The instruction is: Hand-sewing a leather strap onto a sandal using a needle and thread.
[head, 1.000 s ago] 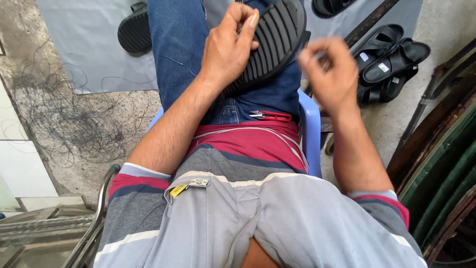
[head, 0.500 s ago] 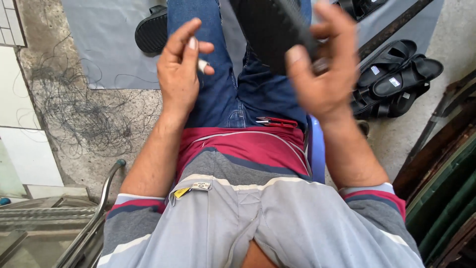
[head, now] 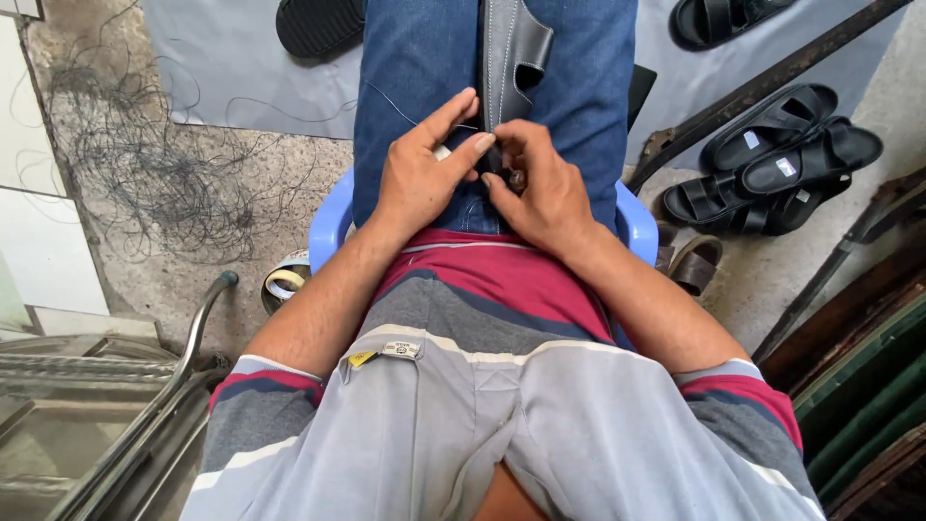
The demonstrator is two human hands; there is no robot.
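We see a black sandal [head: 509, 58] standing on edge between the knees, clamped by the blue jeans [head: 415, 87], sole toward the left leg, strap flap to the right. Risk as we judge it: the sandal could tip or slide down off the lap if the knees loosen, since neither hand has a firm hold on it; the thin thread [head: 400, 104] across the left thigh could snag. Left hand [head: 420, 174] is half closed, thumb and forefinger pinched at the sandal's near end. Right hand [head: 540, 188] is curled, fingertips together on something small there; we cannot tell what
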